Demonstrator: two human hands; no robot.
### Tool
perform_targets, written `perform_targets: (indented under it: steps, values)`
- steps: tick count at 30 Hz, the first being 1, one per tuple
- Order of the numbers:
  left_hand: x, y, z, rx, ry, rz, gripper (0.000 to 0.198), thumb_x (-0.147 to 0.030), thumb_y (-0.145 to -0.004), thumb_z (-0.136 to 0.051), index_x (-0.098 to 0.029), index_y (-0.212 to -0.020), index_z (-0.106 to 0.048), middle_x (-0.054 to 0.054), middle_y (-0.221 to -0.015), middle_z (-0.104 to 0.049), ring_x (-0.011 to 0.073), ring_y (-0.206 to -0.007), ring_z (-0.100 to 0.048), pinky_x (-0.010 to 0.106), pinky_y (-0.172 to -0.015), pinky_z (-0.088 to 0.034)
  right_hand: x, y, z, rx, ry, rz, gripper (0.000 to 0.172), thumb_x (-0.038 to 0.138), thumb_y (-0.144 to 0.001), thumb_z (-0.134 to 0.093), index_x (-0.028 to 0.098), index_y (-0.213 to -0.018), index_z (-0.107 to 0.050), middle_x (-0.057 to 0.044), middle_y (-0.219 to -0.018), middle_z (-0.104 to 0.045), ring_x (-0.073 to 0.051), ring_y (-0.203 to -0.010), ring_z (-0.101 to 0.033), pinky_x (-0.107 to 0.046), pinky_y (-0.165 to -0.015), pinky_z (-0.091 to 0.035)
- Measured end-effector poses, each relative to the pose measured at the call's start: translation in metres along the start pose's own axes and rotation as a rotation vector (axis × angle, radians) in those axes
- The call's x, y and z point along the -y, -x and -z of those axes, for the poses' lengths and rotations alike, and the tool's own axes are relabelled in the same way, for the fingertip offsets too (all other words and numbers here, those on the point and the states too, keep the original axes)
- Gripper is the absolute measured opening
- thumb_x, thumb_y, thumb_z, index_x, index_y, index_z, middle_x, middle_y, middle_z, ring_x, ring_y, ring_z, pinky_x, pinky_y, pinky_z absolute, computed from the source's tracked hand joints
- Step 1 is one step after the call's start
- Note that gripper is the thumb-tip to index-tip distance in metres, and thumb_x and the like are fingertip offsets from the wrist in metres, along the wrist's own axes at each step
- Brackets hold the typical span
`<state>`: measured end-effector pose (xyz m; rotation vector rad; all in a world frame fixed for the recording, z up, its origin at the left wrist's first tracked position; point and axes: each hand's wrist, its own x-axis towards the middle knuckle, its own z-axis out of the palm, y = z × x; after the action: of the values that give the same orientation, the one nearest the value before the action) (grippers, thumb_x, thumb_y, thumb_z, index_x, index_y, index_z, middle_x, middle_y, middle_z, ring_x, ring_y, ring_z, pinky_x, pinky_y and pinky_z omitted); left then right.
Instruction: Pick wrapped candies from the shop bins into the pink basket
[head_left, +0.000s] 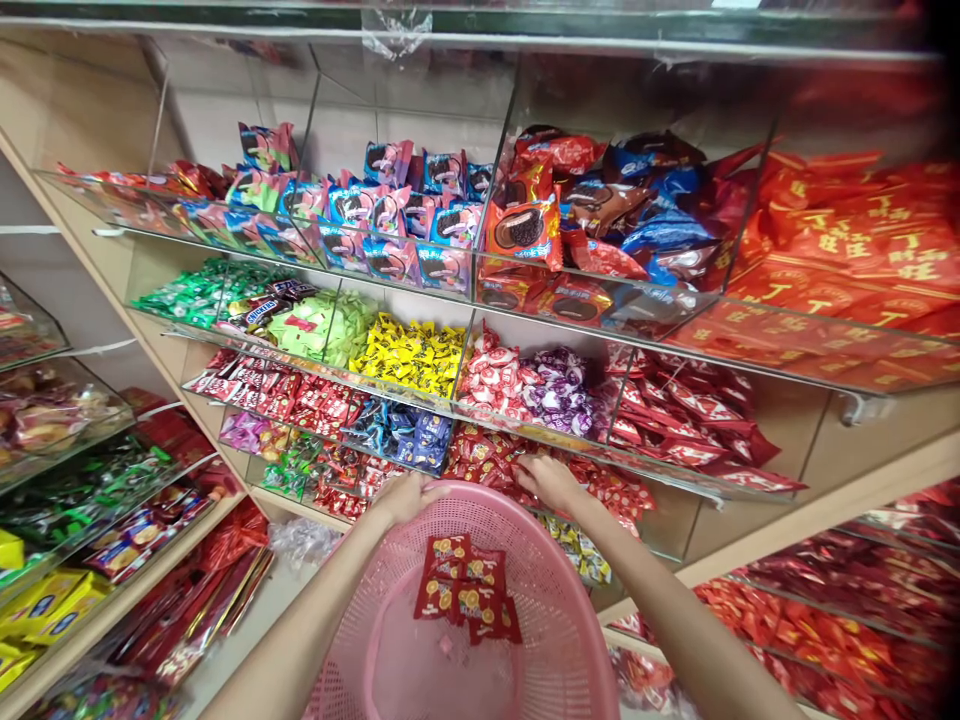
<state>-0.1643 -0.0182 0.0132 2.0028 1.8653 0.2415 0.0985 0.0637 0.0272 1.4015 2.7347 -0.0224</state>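
Observation:
A pink plastic basket (559, 575) is held in front of me, with several red candy packets (478, 602) printed with orange slices lying in it. Gripping its far left rim is my left hand (401, 500), fingers closed over the edge. My right hand (553, 482) reaches past the basket into a low shelf bin of similar red packets (478, 458). The fingers there are bent down among the packets, and whatever lies between the fingertips is hidden.
Clear-fronted shelves rise ahead, holding yellow candies (409, 355), purple-wrapped candies (559, 390) and blue cookie packs (356, 205). Large red packets (847, 245) fill the upper right. Another shelf unit (90, 500) stands left. A slanting wooden panel (832, 485) borders the right side.

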Motion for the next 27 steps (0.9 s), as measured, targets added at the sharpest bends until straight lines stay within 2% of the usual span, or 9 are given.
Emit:
perform_targets:
  steps: [4, 8, 11, 15, 18, 20, 23, 25, 27]
  values:
    - [0.0, -0.001, 0.0, -0.002, -0.006, 0.001, 0.056, -0.067, -0.075, -0.026, -0.023, -0.072, -0.06, 0.006, -0.069, -0.066, 0.0228, -0.067, -0.061, 0.026, -0.053, -0.036, 0.001, 0.0, -0.002, -0.037, -0.004, 0.011, 0.032, 0.034, -0.09, -0.03, 0.017, -0.09, -0.057, -0.009, -0.093, -0.062, -0.02, -0.092, -0.055, -0.025, -0.074, -0.035]
    - [0.001, -0.001, -0.001, -0.007, -0.013, 0.004, 0.058, -0.068, -0.074, -0.024, -0.022, -0.069, -0.059, 0.006, -0.068, -0.066, 0.0229, -0.066, -0.061, 0.026, -0.053, -0.036, 0.008, 0.0, 0.006, -0.16, -0.185, -0.029, 0.03, 0.033, -0.09, -0.029, 0.018, -0.087, -0.055, -0.007, -0.09, -0.062, -0.017, -0.085, -0.056, -0.023, -0.07, -0.035]
    - [0.001, -0.001, 0.0, -0.01, -0.012, 0.002, 0.059, -0.069, -0.073, -0.024, -0.022, -0.071, -0.059, 0.006, -0.07, -0.066, 0.0229, -0.068, -0.061, 0.027, -0.056, -0.037, 0.023, 0.005, 0.019, -0.286, -0.305, -0.048, 0.027, 0.032, -0.09, -0.03, 0.018, -0.088, -0.054, -0.006, -0.09, -0.061, -0.016, -0.083, -0.056, -0.023, -0.071, -0.036]
    - [0.0, -0.002, -0.001, -0.009, -0.006, 0.002, 0.06, -0.07, -0.073, -0.024, -0.022, -0.072, -0.06, 0.006, -0.073, -0.067, 0.0219, -0.069, -0.062, 0.026, -0.058, -0.038, 0.055, 0.022, 0.034, -0.354, -0.47, 0.018, 0.027, 0.036, -0.089, -0.032, 0.019, -0.088, -0.053, -0.005, -0.088, -0.058, -0.015, -0.078, -0.055, -0.025, -0.07, -0.038]
    - [0.0, -0.003, -0.002, -0.011, -0.015, 0.011, 0.061, -0.07, -0.073, -0.023, -0.022, -0.073, -0.061, 0.007, -0.075, -0.067, 0.0225, -0.069, -0.062, 0.027, -0.057, -0.038, 0.085, 0.036, 0.026, -0.258, -0.858, 0.023, 0.028, 0.038, -0.087, -0.034, 0.022, -0.107, -0.044, -0.001, -0.079, -0.056, -0.014, -0.068, -0.056, -0.025, -0.061, -0.043]
    - [-0.001, -0.003, -0.003, -0.012, -0.025, 0.01, 0.061, -0.07, -0.073, -0.022, -0.023, -0.075, -0.061, 0.007, -0.076, -0.068, 0.0233, -0.071, -0.062, 0.027, -0.057, -0.038, 0.104, 0.043, 0.011, -0.034, -1.166, 0.034, 0.032, 0.038, -0.087, -0.034, 0.025, -0.116, -0.035, 0.002, -0.075, -0.054, -0.013, -0.061, -0.058, -0.024, -0.053, -0.045]
    - [-0.003, -0.003, -0.003, -0.012, -0.044, 0.005, 0.064, -0.072, -0.072, -0.02, -0.023, -0.072, -0.06, 0.007, -0.073, -0.067, 0.0239, -0.069, -0.061, 0.028, -0.057, -0.038, 0.126, 0.049, -0.017, 0.25, -1.327, 0.047, 0.023, 0.037, -0.085, -0.036, 0.024, -0.102, -0.043, 0.002, -0.075, -0.054, -0.013, -0.058, -0.06, -0.024, -0.049, -0.046]
    - [-0.005, -0.003, -0.003, -0.013, -0.057, 0.002, 0.065, -0.073, -0.071, -0.018, -0.022, -0.07, -0.059, 0.007, -0.071, -0.066, 0.0245, -0.068, -0.061, 0.029, -0.056, -0.037, 0.134, 0.052, -0.032, 0.226, -1.231, 0.074, 0.018, 0.033, -0.084, -0.039, 0.022, -0.094, -0.048, 0.001, -0.075, -0.055, -0.013, -0.06, -0.059, -0.024, -0.051, -0.045]
    - [-0.006, -0.003, -0.003, -0.013, -0.068, -0.002, 0.065, -0.073, -0.071, -0.017, -0.023, -0.069, -0.058, 0.008, -0.07, -0.066, 0.0254, -0.068, -0.062, 0.029, -0.056, -0.037, 0.137, 0.054, -0.041, 0.107, -1.046, 0.118, 0.014, 0.027, -0.082, -0.042, 0.021, -0.088, -0.053, 0.001, -0.076, -0.058, -0.013, -0.067, -0.058, -0.023, -0.059, -0.043]
